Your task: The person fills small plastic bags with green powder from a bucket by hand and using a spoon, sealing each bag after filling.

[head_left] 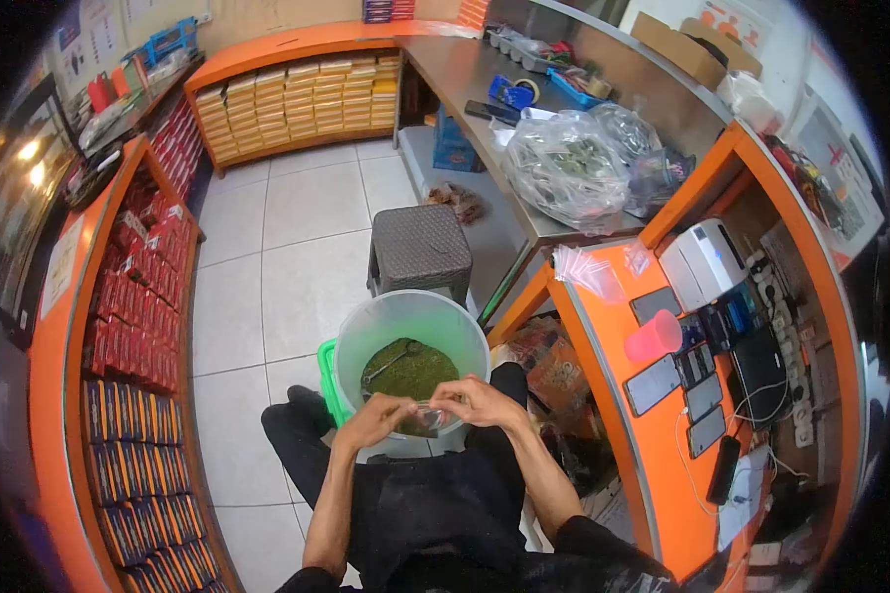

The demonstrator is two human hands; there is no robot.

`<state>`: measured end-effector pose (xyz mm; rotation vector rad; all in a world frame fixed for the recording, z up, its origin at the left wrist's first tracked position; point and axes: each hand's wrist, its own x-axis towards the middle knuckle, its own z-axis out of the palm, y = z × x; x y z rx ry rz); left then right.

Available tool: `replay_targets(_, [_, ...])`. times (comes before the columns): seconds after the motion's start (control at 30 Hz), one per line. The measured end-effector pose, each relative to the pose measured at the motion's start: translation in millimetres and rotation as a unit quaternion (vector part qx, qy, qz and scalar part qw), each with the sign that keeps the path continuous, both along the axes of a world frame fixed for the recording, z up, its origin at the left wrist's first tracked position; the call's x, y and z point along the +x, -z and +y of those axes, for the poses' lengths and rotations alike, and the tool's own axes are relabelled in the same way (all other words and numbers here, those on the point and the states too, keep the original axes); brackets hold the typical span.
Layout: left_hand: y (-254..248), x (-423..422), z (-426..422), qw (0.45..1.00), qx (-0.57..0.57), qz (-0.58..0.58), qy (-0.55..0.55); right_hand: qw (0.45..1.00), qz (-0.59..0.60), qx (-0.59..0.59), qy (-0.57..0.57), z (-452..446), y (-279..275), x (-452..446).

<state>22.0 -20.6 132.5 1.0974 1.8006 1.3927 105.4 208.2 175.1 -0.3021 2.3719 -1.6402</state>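
Observation:
A small clear plastic bag hangs between my two hands over the near rim of a translucent tub. My left hand pinches its left side at the top. On the other side, the fingers of my right hand are closed on its edge. Inside the tub lies a heap of green ground material, with a metal spoon resting on it. A bright green lid or handle part shows at the tub's left side.
A dark woven stool stands just beyond the tub. Phones, a pink cup and clear bags lie on the orange counter at right. Shelves of packets line the left. Plastic bags cover the metal table's near end.

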Motion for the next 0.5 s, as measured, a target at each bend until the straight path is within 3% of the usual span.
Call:
replay_targets(0.13, [10, 6, 12, 0.996, 0.023, 0.077, -0.047, 0.991, 0.032, 0.132, -0.007, 14, -33, -4])
replay_targets(0.17, [2, 7, 15, 0.996, 0.022, 0.082, -0.040, 0.960, 0.192, 0.191, 0.076, 22, -39, -4])
replay_targets(0.2, [-14, 9, 16, 0.991, 0.050, 0.081, -0.090, 0.893, 0.344, 0.245, 0.156, 32, -47, -7])
replay_targets(0.27, [-15, 3, 12, 0.984, 0.052, 0.069, -0.157, 0.749, 0.515, 0.238, 0.342, 48, -122, -5])
replay_targets(0.3, [-14, 3, 8, 0.985, 0.050, 0.072, -0.149, 0.641, 0.564, 0.247, 0.458, 53, -147, -1])
replay_targets(0.37, [-12, 0, 2, 0.981, 0.059, 0.034, -0.180, 0.395, 0.665, 0.293, 0.562, 86, -186, -5])
replay_targets(0.4, [-11, -2, 0, 0.984, 0.057, 0.035, -0.166, 0.344, 0.681, 0.290, 0.578, 107, -197, -11])
replay_targets(0.43, [-9, -2, -1, 0.986, 0.041, 0.036, -0.156, 0.368, 0.660, 0.298, 0.583, 136, -197, -24])
replay_targets(0.5, [-7, 3, 2, 0.990, 0.023, 0.034, -0.134, 0.515, 0.519, 0.365, 0.576, 189, -174, -51])
